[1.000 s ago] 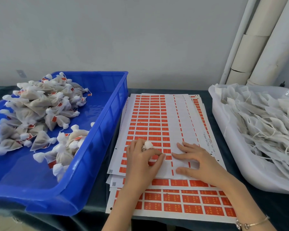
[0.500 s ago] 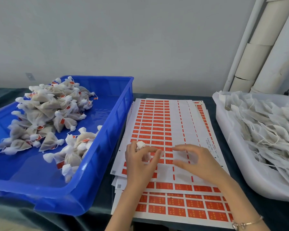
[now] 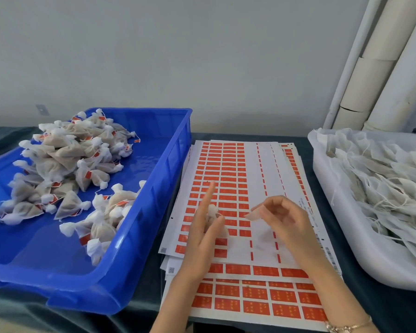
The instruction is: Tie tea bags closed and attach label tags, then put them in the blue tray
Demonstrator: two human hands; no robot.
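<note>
A tray (image 3: pixel 159 207) at the left holds tied tea bags (image 3: pixel 65 162), heaped toward its far side and right wall; label sheets (image 3: pixel 228 164) lie stacked in the middle, just beside it (above them the left hand (image 3: pixel 202 236) holds a tea bag (image 3: pixel 213 212), the right hand (image 3: pixel 288 222) a label (image 3: pixel 252 215)); a tub (image 3: pixel 332 195) of untied bags (image 3: pixel 384 179) stands at the right.

the right grip (image 3: pixel 283 219), pressed flat on the sheet (image 3: pixel 262 164) a second ago, has been raised off it, and a peeled label (image 3: pixel 252 215) is now pinched between its thumb and fingertips. the left grip (image 3: pixel 204 234) has been lifted too, its index finger straightened, and the tea bag (image 3: pixel 212 211) carried up with it.
</note>
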